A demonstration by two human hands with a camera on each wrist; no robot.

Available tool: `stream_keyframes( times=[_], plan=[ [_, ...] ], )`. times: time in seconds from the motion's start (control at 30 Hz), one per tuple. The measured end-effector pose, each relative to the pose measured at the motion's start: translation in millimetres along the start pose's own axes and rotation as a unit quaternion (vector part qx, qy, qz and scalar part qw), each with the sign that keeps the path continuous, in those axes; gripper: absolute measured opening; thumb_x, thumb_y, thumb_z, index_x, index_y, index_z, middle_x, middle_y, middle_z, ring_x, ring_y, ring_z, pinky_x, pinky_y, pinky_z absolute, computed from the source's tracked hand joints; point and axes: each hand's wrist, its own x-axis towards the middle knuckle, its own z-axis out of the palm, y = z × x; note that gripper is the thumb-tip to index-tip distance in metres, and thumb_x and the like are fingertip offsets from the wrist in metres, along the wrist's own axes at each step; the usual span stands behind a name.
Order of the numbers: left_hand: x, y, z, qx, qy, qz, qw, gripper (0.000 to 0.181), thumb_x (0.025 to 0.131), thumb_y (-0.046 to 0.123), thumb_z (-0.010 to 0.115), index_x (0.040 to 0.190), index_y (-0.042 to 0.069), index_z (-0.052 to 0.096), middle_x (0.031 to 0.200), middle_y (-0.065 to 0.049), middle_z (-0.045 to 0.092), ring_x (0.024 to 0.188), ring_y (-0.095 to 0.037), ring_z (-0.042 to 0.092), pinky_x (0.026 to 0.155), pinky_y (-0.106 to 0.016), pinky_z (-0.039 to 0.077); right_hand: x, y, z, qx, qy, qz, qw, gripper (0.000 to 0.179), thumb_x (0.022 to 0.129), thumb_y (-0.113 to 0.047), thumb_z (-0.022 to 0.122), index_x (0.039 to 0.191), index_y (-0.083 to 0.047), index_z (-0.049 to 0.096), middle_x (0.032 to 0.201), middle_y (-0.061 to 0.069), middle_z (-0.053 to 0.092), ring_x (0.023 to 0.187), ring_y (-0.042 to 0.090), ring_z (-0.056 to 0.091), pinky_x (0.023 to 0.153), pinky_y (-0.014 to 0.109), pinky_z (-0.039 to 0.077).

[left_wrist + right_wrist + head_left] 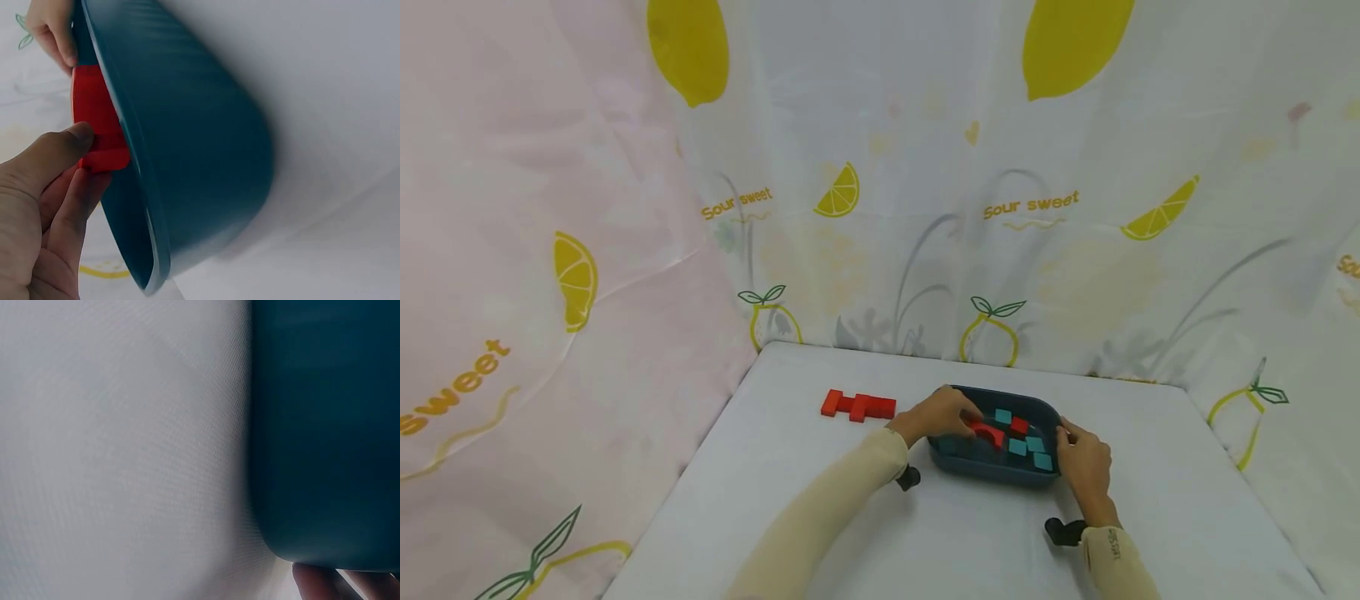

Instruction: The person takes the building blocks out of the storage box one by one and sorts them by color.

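Note:
A dark teal oblong tray [992, 477] with raised walls stands on the white table. My left hand [942, 415] reaches over its left end and pinches a red arch block [990, 434] between thumb and fingers. In the left wrist view, the red arch block [99, 115] shows at the tray's rim, thumb on its face. My right hand [1084, 463] grips the tray's right end at the rim. Inside the tray lie several teal cubes [1017, 447] and a smaller red block [1018, 427].
Left of the tray, several red blocks [872, 407] lie close together on the table [760, 467]. A lemon-printed curtain [880, 275] hangs behind the table and along its sides. Dark wrist mounts [1063, 532] sit at both cuffs.

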Motion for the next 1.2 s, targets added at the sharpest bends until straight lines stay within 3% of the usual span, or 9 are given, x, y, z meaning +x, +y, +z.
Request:
stream_keyframes(
  times=[0.13, 0.37, 0.67, 0.97, 1.2],
  plan=[
    [-6.7, -11.0, -10.3, -0.014, 0.007, 0.003, 0.9999, 0.033, 0.083, 0.017, 0.079, 0.114, 0.007, 0.073, 0.101, 0.003, 0.072, 0.082, -0.002, 0.060, 0.072, -0.013, 0.049, -0.9, 2, 1, 0.001, -0.007, 0.004, 1.0000, 0.035, 0.098, -0.016, 0.054, 0.128, 0.001, 0.061, 0.107, 0.028, 0.067, 0.089, 0.038, 0.064, 0.069, 0.051, 0.052],
    [-26.5, -43.6, -34.6, -0.031, 0.053, 0.006, 0.9981, 0.031, 0.083, 0.014, 0.079, 0.112, 0.003, 0.073, 0.103, -0.001, 0.073, 0.087, -0.007, 0.064, 0.074, -0.015, 0.051, -1.5, 3, 2, 0.002, -0.019, 0.020, 0.9996, 0.036, 0.099, -0.017, 0.053, 0.130, 0.000, 0.059, 0.111, 0.029, 0.065, 0.088, 0.036, 0.062, 0.071, 0.050, 0.051],
    [-55.9, -73.9, -60.3, -0.082, 0.092, -0.088, 0.9884, 0.032, 0.085, 0.015, 0.077, 0.115, 0.007, 0.073, 0.100, 0.002, 0.073, 0.091, -0.012, 0.064, 0.081, -0.027, 0.053, 0.6, 1, 0, -0.002, -0.029, 0.033, 0.9990, 0.037, 0.100, -0.018, 0.051, 0.132, 0.000, 0.057, 0.115, 0.029, 0.063, 0.093, 0.038, 0.060, 0.073, 0.050, 0.050],
    [-92.1, -106.4, -76.1, -0.092, 0.138, -0.114, 0.9796, 0.035, 0.084, 0.011, 0.076, 0.117, 0.001, 0.070, 0.106, -0.005, 0.072, 0.097, -0.022, 0.065, 0.084, -0.034, 0.055, 2.1, 2, 2, -0.004, -0.022, 0.024, 0.9995, 0.037, 0.100, -0.018, 0.051, 0.132, 0.000, 0.058, 0.114, 0.029, 0.064, 0.094, 0.039, 0.062, 0.072, 0.050, 0.051],
    [-122.2, -133.4, -86.8, -0.061, 0.157, -0.153, 0.9737, 0.035, 0.085, 0.009, 0.075, 0.118, 0.000, 0.069, 0.107, -0.008, 0.071, 0.099, -0.023, 0.064, 0.084, -0.036, 0.055, 2.6, 2, 3, -0.002, -0.008, 0.015, 0.9999, 0.035, 0.099, -0.016, 0.053, 0.130, 0.000, 0.060, 0.111, 0.028, 0.065, 0.097, 0.043, 0.062, 0.076, 0.054, 0.050]
  ],
)
